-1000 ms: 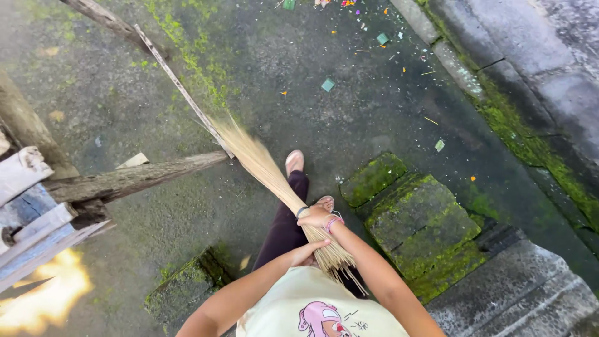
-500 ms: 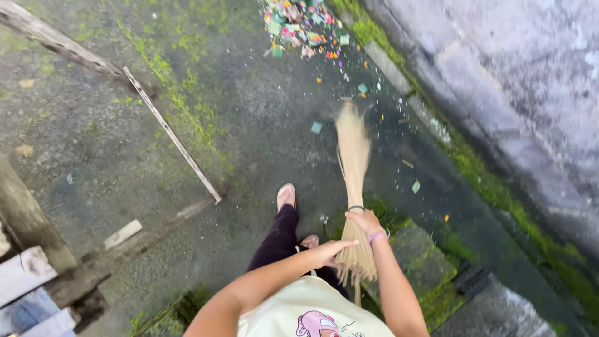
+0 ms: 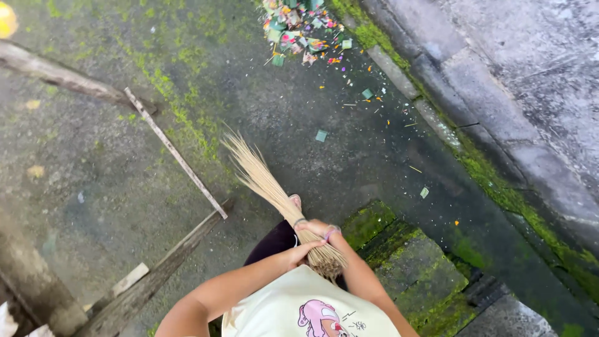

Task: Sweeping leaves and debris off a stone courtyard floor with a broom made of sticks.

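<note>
Stick broom [image 3: 265, 181], bristles on the wet ground's mossy left side, right hand [image 3: 313, 228] gripping its bound end, left hand [image 3: 306, 251] flat against it. Risk: slick moss underfoot; a wide stroke may snag the thin slat [image 3: 175, 151].

A dark, damp concrete floor [image 3: 349, 162] fills the view, streaked with green moss. Near its far edge lies a heap of colourful litter [image 3: 298, 28], with loose scraps trailing from it, among them a small green square [image 3: 321, 135]. A thin pale stick [image 3: 175, 151] lies slanted across the left part of the floor, its far end meeting a weathered wooden beam [image 3: 59, 75] and its near end meeting a second grey beam [image 3: 156, 274]. A grey stone kerb [image 3: 499, 118] runs along the right edge. Mossy stone blocks [image 3: 412, 268] sit at the near right corner.
</note>
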